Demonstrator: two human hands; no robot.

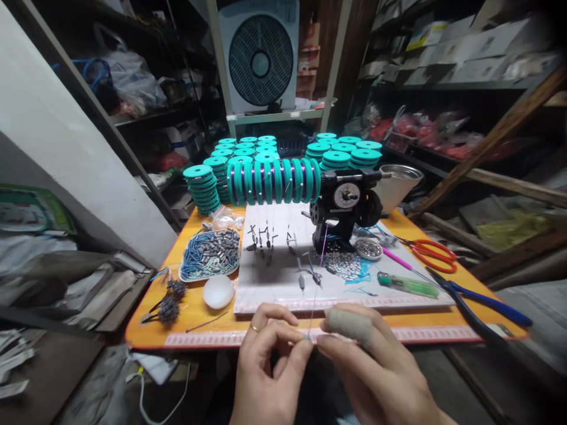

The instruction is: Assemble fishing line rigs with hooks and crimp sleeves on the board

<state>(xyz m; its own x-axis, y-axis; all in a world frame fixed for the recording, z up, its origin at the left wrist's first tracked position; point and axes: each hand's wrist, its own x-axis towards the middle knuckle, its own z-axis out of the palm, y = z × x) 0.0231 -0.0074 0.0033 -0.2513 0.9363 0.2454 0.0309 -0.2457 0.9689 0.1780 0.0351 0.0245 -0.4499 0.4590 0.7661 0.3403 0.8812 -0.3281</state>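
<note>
My left hand [270,366] and my right hand [376,366] meet at the near edge of the orange table [447,321]. Both pinch a thin fishing line [315,289] that runs up toward the black winding machine [348,206]. A ring shows on my left hand and a grey finger cover on my right. A row of teal spools [274,180] sits on the machine's shaft. Small rigged weights and hooks [266,239] lie on the white mat [274,283].
Stacks of teal spools [341,153] stand behind. A dish of grey and blue tubes [210,254], a white ball [218,291], orange scissors [432,254], blue-handled pliers [482,304], a green lighter [407,285] and a bead tin [368,248] lie on the table. Fan [260,56] behind.
</note>
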